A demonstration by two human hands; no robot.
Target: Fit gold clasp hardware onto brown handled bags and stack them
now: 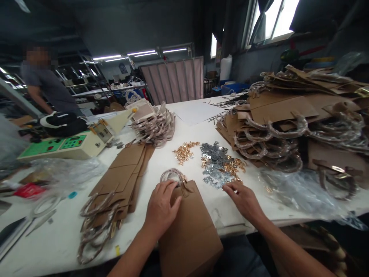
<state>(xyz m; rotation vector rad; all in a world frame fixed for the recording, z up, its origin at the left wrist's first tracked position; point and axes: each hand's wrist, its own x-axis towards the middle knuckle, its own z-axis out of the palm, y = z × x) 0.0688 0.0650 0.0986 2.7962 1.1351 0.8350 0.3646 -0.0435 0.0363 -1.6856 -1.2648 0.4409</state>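
A flat brown bag piece (pixel 191 231) with a plastic-wrapped handle (pixel 173 175) lies before me, its lower part hanging past the table edge. On its upper left side rests my left hand (pixel 163 202), fingers beside the handle's base and thumb spread apart. My right hand (pixel 243 198) is at the near edge of a pile of small silver metal plates (pixel 215 163). Its thumb and fingertips are pinched together; whatever is between them is too small to make out. Small gold-coloured metal fittings (pixel 184 152) lie left of the plates, with more gold fittings (pixel 235 166) on their right.
Stacked brown bag pieces (pixel 121 173) lie at left, more wrapped-handle pieces (pixel 155 125) behind. A tall bag heap (pixel 282 111) and clear plastic (pixel 300 190) occupy the right. A machine with green panels (pixel 63 146) and scissors (pixel 31 217) are far left. A person (pixel 49 84) stands beyond.
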